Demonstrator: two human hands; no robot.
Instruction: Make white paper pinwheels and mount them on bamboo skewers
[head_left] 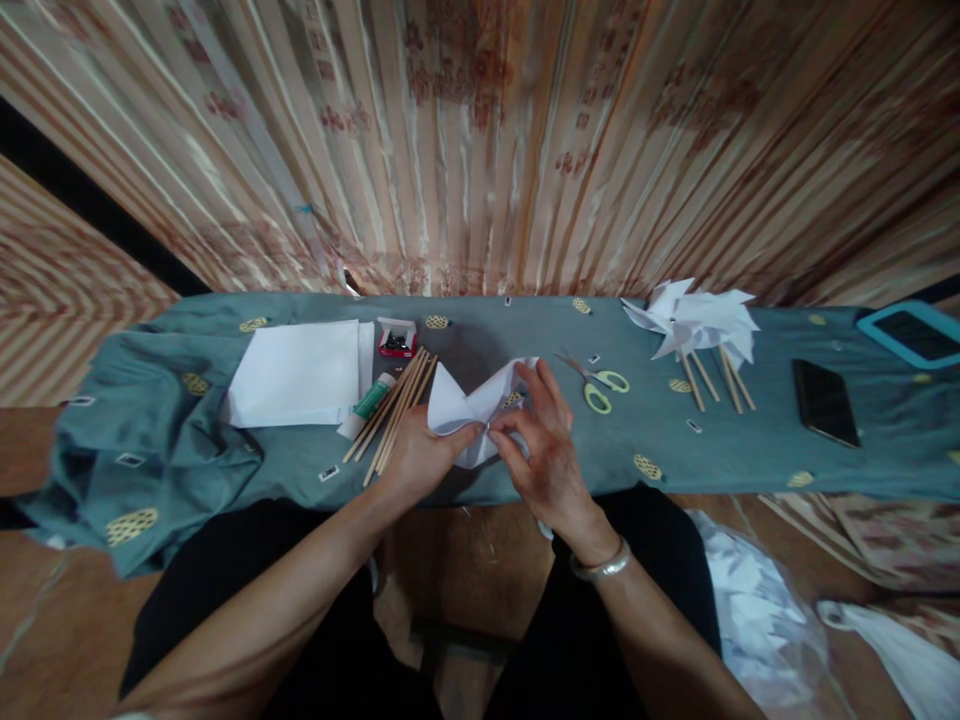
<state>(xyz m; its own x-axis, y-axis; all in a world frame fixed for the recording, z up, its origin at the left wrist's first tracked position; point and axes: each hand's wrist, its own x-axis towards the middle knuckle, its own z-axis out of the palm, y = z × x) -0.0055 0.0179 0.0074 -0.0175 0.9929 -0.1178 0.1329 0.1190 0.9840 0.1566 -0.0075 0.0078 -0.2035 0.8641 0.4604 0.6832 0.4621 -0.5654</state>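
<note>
A white paper pinwheel [450, 403] with folded blades is held up over the front of the cloth-covered table. My left hand [420, 452] is closed on its lower left side, the thumb pressing near the centre. From the right, my right hand [544, 450] pinches at the centre with thumb and index finger; its other fingers touch the upper right blade. A tiny light spot shows at those fingertips, too small to name. Just left of my left hand lie several wooden sticks [397, 410]. Scissors [596, 385] with yellow-green handles lie open to the right.
A stack of white paper [296, 375] lies left, near a green-and-white tube [367, 405] and a small red box [397, 338] of dark pieces. Finished pinwheels [705, 320] on sticks, a black phone [825, 402] and a blue-framed device [911, 332] are right. A plastic bag [757, 600] sits below.
</note>
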